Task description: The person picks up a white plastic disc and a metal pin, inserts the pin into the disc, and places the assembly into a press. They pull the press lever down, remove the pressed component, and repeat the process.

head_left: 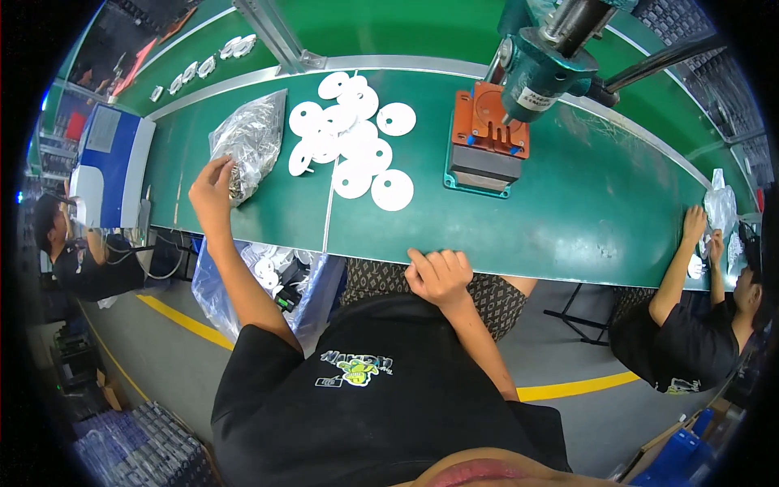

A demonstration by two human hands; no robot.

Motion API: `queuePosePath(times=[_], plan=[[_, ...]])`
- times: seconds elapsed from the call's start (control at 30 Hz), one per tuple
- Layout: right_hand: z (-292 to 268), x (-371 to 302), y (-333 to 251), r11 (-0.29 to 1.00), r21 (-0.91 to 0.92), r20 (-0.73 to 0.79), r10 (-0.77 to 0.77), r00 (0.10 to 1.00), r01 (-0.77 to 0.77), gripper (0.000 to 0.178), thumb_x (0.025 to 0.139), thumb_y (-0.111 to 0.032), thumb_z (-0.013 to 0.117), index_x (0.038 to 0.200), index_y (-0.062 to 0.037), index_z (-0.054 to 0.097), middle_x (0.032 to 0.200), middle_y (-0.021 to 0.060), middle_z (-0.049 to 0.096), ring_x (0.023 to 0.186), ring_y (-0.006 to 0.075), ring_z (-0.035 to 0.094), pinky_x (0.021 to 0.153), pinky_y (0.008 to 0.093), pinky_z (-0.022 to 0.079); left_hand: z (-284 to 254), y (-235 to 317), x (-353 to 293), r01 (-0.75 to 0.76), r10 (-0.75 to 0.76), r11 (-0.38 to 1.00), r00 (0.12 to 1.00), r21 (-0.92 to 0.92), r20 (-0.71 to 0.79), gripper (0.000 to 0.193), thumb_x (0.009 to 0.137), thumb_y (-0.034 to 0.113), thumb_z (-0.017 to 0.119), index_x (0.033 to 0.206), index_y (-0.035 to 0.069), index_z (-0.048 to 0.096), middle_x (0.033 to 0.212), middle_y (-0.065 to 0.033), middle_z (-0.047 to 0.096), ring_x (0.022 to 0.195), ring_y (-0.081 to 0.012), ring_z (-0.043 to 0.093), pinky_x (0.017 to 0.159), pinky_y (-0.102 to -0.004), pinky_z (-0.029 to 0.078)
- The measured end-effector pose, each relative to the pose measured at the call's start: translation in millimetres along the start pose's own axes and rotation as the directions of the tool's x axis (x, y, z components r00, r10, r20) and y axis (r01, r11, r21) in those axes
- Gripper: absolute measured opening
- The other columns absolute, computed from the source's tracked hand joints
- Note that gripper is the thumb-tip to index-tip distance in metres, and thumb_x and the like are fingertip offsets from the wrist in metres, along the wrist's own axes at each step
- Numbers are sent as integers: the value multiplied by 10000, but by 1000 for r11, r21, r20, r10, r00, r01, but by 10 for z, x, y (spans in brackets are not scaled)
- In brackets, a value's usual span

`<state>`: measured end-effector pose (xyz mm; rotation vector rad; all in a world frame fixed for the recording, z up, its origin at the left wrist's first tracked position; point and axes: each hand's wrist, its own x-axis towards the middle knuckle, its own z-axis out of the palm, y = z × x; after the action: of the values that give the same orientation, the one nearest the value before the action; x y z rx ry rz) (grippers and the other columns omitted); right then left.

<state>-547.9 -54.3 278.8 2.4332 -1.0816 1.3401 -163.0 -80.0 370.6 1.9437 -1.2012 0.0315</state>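
My left hand (213, 193) is at the mouth of a clear plastic bag (258, 134), its fingers drawn together beside small brass-coloured metal parts (235, 180) inside. Whatever those fingertips pinch is too small to make out. At the front edge of the green bench my right hand (439, 276) rests with curled fingers, and no object shows in it. Between the bag and the press lies a loose cluster of white plastic discs (351, 178), each with a small hole; some have a short stem. An orange fixture (489, 122) on a dark block sits under the teal press (540, 69).
A blue and white box-shaped machine (109, 166) stands at the bench's left end. Below the edge, a plastic-lined bin (312, 304) holds white and black parts. The press's black lever (665, 63) reaches right. Other people (682, 325) work at both sides.
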Motion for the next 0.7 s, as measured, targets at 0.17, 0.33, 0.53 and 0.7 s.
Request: queuePosePath(times=[0.17,0.33,0.53,0.7], plan=[[-7,-54,29,999,-21,-11,-26,1000,26,157,694,-160,643,845,-125,673,616,-1,389,533,152,411,506,299,293,-131,63,-62,5,-5,1000,1000,0,22,191,894,131,666,1015,-10,713,882,-112,725,814,-132,677,740,-259,516],[-22,-78,24,1000,-10,-10,-28,1000,28,171,688,-162,648,853,-126,675,618,-2,393,535,153,418,508,297,298,-216,-48,-131,87,-85,987,996,-135,24,220,912,145,655,1035,-30,704,885,-92,718,815,-126,666,759,-254,509],[31,-70,-49,999,20,0,-29,1000,29,181,679,-151,654,856,-123,671,625,-3,404,542,154,425,509,301,300,-270,-77,-127,91,-94,989,995,-120,-25,217,914,130,652,1039,-42,697,895,-88,711,818,-117,660,771,-239,505],[-30,43,-43,997,-4,10,71,997,-71,173,682,-121,652,853,-113,670,625,3,436,548,164,441,515,309,326,-42,444,-23,38,-49,947,998,-320,-25,204,905,102,660,1041,-47,690,924,-78,706,853,-125,657,787,-237,501]])
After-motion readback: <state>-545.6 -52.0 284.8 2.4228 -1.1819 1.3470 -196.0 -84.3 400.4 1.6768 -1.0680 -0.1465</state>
